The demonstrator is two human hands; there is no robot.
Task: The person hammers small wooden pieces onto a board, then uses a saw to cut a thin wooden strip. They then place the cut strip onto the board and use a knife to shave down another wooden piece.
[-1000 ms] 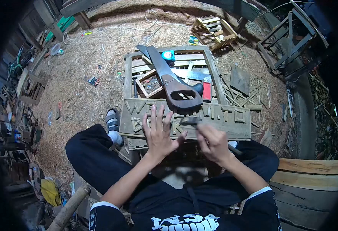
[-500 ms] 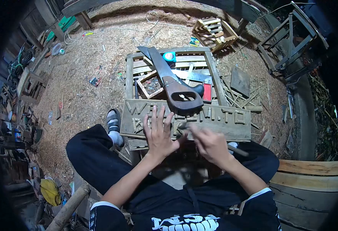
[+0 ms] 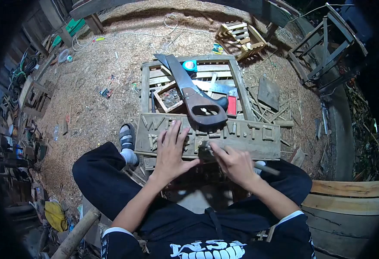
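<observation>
On a slatted frame (image 3: 241,90), a wooden-handled saw (image 3: 191,100), with a blue tape measure (image 3: 190,65) beside its blade (image 3: 178,74). Farther out, a tilted crate (image 3: 242,39) on shavings (image 3: 90,73); lower left, yellow cloth (image 3: 56,216); lower right, planks (image 3: 349,187).

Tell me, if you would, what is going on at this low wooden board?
A seated person is working over the board, which carries many short wooden pieces. Their right hand grips what looks like a hammer, its head over the board's near part. Their left hand is spread at the near edge, holding nothing visible. Just beyond lie a handsaw, its handle overlapping the board, and a blue tape measure.
</observation>
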